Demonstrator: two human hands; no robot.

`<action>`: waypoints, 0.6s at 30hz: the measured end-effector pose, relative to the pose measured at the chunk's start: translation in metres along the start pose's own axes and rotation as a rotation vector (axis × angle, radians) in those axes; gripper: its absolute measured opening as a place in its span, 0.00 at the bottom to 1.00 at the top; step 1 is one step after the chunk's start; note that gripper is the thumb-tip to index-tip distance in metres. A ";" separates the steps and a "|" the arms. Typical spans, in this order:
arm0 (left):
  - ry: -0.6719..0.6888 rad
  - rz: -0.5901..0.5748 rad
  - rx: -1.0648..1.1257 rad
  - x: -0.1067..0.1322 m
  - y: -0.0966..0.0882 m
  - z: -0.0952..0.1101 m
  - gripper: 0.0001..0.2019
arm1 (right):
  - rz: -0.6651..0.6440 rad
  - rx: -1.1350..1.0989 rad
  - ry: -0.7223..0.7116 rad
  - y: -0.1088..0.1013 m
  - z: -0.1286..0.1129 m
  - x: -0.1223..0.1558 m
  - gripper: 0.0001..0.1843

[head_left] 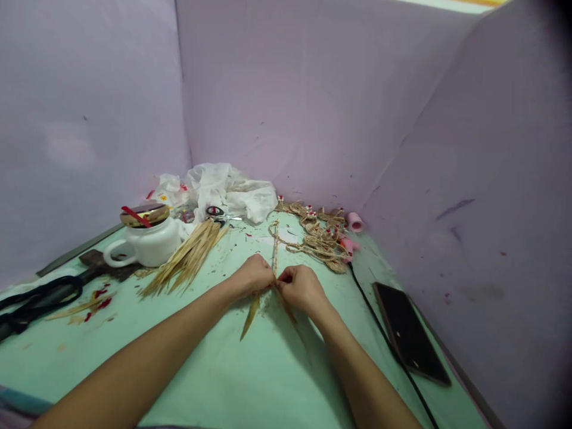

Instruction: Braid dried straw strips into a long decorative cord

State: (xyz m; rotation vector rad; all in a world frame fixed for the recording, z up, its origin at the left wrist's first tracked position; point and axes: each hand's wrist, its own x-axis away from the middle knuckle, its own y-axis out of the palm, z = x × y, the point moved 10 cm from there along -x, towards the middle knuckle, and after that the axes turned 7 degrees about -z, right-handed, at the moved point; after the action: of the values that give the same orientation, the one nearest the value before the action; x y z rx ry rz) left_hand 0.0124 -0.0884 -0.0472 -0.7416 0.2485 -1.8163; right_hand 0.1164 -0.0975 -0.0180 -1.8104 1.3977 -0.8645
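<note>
My left hand (254,275) and my right hand (300,287) meet at the middle of the green table (250,381), both with fingers closed. Between them they pinch a thin plaited straw strip (275,249) that runs away from me toward the wall. Loose straw ends (250,316) stick out below my left hand, pointing back toward me. A bundle of straw strips (187,256) lies to the left of my hands. A heap of plaited cord (319,238) lies just beyond my right hand.
A white jar with a gold lid (145,235) stands at the left, with large black scissors (36,301) near the left edge. Small scissors (218,213) and crumpled white plastic (223,190) lie at the back. A dark phone (409,333) and a black cable (379,328) lie on the right. Purple walls enclose the table.
</note>
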 end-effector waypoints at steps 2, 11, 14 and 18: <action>-0.020 -0.002 0.036 0.000 0.003 -0.002 0.05 | 0.017 0.103 0.034 -0.006 -0.005 0.008 0.07; -0.016 -0.117 0.227 0.003 0.006 -0.008 0.05 | -0.166 -0.057 -0.124 0.013 -0.022 0.012 0.07; 0.021 -0.150 0.258 0.001 0.004 -0.007 0.05 | -0.177 -0.351 -0.019 0.008 -0.002 0.003 0.09; 0.014 -0.172 0.249 -0.001 0.005 -0.011 0.06 | -0.111 -0.736 0.225 0.005 0.021 0.003 0.05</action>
State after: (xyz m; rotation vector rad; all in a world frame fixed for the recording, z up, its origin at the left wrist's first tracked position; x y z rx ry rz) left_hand 0.0104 -0.0912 -0.0587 -0.5892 -0.0342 -1.9714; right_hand 0.1317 -0.0991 -0.0334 -2.4011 1.9503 -0.6630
